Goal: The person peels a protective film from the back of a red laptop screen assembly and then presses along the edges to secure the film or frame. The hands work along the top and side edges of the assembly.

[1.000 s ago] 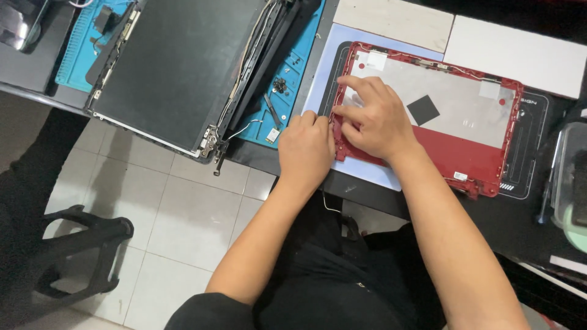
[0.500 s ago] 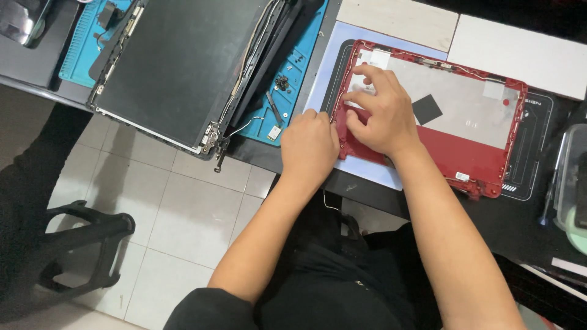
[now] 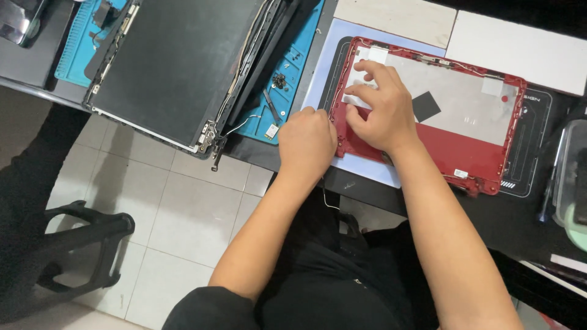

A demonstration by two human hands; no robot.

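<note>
Red laptop lid [image 3: 477, 153] on desk [image 3: 367, 183], right of centre: left hand [image 3: 307, 142] curled at its left edge, right hand [image 3: 377, 110] fingers spread, pressing the foil liner; probably freeing the liner, next needs a careful peel.

Red laptop lid shell [image 3: 465, 153], lying flat with its inner side up on a pale mat at the desk's near edge, just right of centre in your view. Its inner face is a silver-grey foil sheet carrying one black square patch; a red band runs along the near long side. Thin cables follow the far rim. Your fingers cover the left end, so that corner's state cannot be told.
</note>
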